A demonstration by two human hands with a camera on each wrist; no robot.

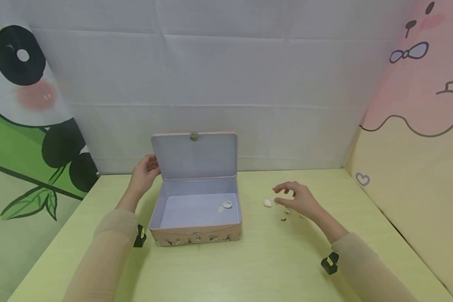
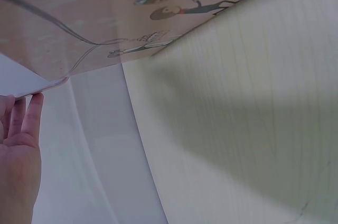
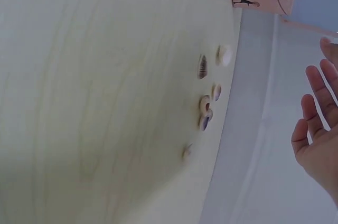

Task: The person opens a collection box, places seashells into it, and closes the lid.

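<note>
A pink tin box (image 1: pixel 211 235) with a pale lining stands with its lid (image 1: pixel 194 159) raised. My left hand (image 1: pixel 143 174) is at the lid's left edge, and in the left wrist view its extended fingers (image 2: pixel 33 115) touch that edge. Inside the box, toward the right, lies a small white shell (image 1: pixel 227 204) beside a paler spot. My right hand (image 1: pixel 296 199) hovers over several small shells on the table, thumb and fingers apart with nothing between them. Among these are a white shell (image 3: pixel 224 55) and a dark ribbed shell (image 3: pixel 203 66).
The pale yellow table (image 1: pixel 211 272) runs back to a white cloth wall (image 1: pixel 287 126). Printed cartoon panels flank it, a green and white one (image 1: pixel 22 159) at left and a pink and cream one (image 1: pixel 407 105) at right.
</note>
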